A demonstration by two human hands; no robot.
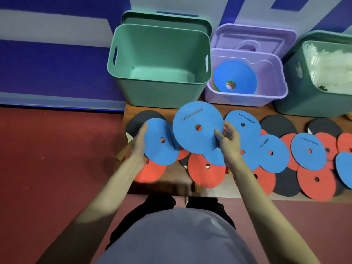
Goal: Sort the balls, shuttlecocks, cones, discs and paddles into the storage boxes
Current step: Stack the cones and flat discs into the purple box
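My right hand (227, 139) pinches a large blue disc (196, 126) by its right edge, lifted above the bench. My left hand (140, 147) holds a second blue disc (160, 143) at its left edge, partly tucked under the first one. Several blue discs (308, 151) and red discs (205, 172) lie overlapping on the wooden bench (163, 187), over dark-faced paddles (278, 125). A green storage box (160, 92) stands open with nothing inside, behind the held discs. A purple box (245, 98) holds stacked cones, a blue cone (235, 77) on top.
A darker green box (297, 100) at the right holds white shuttlecocks (327, 65). Lids lean behind the green and purple boxes. A paddle handle (122, 154) sticks off the bench's left end. Red floor lies to the left, a blue wall behind.
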